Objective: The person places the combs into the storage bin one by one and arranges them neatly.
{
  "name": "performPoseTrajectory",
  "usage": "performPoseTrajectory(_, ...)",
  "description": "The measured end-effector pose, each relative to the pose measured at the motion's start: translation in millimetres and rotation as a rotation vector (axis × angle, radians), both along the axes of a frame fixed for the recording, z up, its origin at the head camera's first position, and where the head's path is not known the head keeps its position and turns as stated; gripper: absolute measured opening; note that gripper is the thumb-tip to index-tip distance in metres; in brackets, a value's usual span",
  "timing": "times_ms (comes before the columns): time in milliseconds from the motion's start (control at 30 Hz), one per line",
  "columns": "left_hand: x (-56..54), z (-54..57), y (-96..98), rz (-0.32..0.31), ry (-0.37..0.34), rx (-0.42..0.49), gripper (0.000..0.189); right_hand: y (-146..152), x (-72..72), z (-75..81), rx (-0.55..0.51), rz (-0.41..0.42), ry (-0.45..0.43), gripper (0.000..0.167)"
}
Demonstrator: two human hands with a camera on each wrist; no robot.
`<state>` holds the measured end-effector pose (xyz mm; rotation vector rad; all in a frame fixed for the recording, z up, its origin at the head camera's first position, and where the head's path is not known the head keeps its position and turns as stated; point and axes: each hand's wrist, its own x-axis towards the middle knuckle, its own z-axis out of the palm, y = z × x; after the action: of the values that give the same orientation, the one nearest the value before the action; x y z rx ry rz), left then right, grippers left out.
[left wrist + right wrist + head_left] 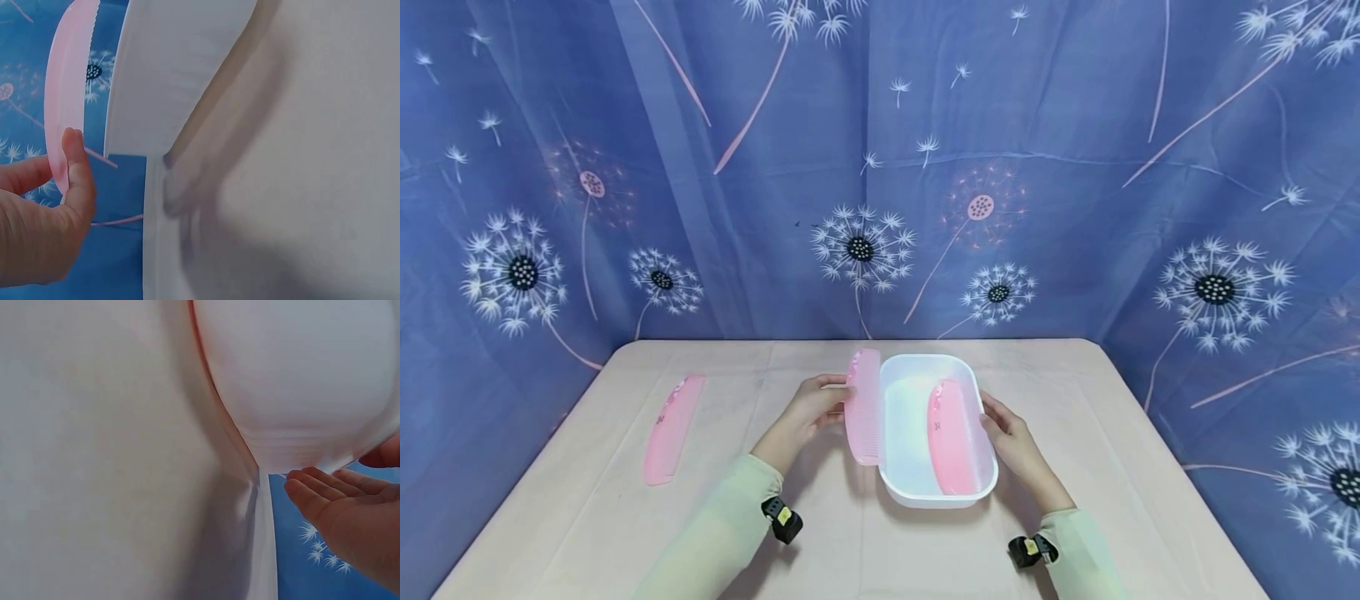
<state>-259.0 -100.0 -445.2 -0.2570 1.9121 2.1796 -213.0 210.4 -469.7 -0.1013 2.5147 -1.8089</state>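
A white plastic tub (937, 363) sits mid-table with one pink comb (951, 440) lying inside it. My left hand (811, 408) pinches a second pink comb (863, 407) and holds it on edge just over the tub's left rim. In the left wrist view the thumb (78, 172) presses that comb (69, 81) beside the tub wall (169, 69). My right hand (1009, 432) lies with straight fingers against the tub's right side, and its fingers (325, 494) show beside the tub wall (300, 381) in the right wrist view. A third pink comb (672, 427) lies flat at the table's left.
The table (820, 542) wears a pale pink cloth, and a blue dandelion-print curtain (880, 167) hangs close behind and at both sides. Bare cloth stretches in front of the tub and to its right.
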Motion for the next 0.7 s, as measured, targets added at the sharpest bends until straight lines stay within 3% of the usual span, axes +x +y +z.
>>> performPoseTrajectory(700, 4.6, -2.2, 14.7, -0.028, 0.010, 0.001, 0.032, 0.8, -2.1, -1.2, -0.007, 0.001, -0.004, 0.047)
